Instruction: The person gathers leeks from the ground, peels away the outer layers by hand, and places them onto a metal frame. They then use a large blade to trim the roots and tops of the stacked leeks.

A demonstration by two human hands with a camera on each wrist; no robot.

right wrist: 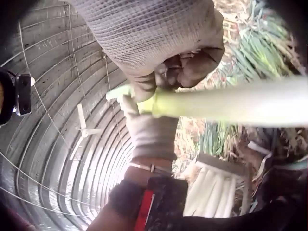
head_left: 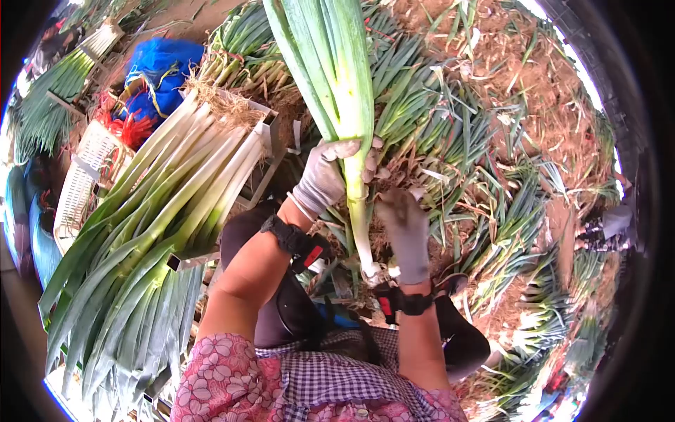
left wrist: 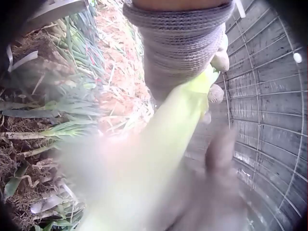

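Note:
A large leek (head_left: 356, 169) stands tilted in front of the person, green leaves up and white root end down. The gloved left hand (head_left: 325, 172) grips it round the stalk below the leaves; in the left wrist view the stalk (left wrist: 178, 115) runs down from that hand, blurred close to the camera. Just right of the stalk is the gloved right hand (head_left: 404, 228), its fingers curled. In the right wrist view these curled fingers (right wrist: 197, 67) overlap the stalk near the left hand (right wrist: 154, 130), and nothing shows held in them.
Trimmed leeks (head_left: 190, 176) lie stacked on a metal rack (head_left: 267, 151) at the left. Behind them are a white plastic basket (head_left: 88, 169) and a blue bag (head_left: 158, 70). Heaps of untrimmed leeks (head_left: 436, 112) cover the ground at the right, among dry litter (head_left: 506, 63).

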